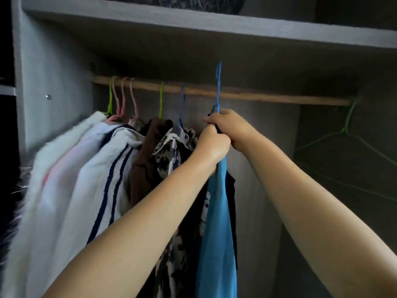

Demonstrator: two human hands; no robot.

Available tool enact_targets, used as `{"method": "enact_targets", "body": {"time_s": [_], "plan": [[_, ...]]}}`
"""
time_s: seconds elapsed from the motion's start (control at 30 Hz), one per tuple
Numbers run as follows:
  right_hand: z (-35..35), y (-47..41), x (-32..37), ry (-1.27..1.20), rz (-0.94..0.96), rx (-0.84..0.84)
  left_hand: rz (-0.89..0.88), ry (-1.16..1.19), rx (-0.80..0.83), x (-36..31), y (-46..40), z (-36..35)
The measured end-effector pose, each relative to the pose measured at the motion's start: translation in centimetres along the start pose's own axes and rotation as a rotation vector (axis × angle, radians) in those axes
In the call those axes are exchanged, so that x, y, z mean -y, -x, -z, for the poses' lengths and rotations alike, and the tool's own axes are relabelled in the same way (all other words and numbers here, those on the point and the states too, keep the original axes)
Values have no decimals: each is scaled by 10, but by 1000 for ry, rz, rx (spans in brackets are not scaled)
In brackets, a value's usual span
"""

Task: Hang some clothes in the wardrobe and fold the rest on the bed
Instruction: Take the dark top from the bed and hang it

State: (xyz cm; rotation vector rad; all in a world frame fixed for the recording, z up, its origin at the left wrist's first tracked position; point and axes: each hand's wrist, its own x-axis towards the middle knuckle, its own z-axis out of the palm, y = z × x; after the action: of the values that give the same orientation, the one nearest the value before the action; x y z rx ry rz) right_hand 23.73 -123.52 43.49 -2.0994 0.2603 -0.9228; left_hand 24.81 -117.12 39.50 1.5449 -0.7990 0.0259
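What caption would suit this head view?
Both hands lift a blue garment on its blue hanger toward the wardrobe rail.

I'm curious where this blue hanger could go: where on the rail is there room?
The wooden rail is bare between the raised blue hanger and the empty green hanger at its right end. Left of the hands, hung clothes crowd it.

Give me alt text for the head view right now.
Both hands, left hand and right hand, grip a blue hanger carrying a blue garment, its hook raised above the wooden rail. Hung clothes fill the rail's left; an empty green hanger hangs far right.
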Motion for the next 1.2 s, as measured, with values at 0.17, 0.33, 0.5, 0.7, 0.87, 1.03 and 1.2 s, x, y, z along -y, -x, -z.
{"method": "enact_targets", "body": {"time_s": [0.17, 0.33, 0.5, 0.7, 0.87, 1.03, 1.2], "plan": [[-27, -37, -17, 268, -121, 81, 128, -80, 40, 20, -30, 9], [-57, -38, -21, 245, -135, 112, 92, -74, 47, 48, -32, 33], [-62, -29, -17, 148, -145, 67, -8, -228, 94, 47, -19, 53], [-29, 35, -69, 97, -140, -69, -617, -651, -6, 40, 41, 38], [24, 119, -134, 251, -294, -93, -605, -283, 314, 50, 90, -26], [100, 234, -185, 327, -591, -240, -415, -209, 650, 85, 147, -113], [175, 371, -204, 488, -806, -376, -349, -183, 880, 93, 235, -203]]}}
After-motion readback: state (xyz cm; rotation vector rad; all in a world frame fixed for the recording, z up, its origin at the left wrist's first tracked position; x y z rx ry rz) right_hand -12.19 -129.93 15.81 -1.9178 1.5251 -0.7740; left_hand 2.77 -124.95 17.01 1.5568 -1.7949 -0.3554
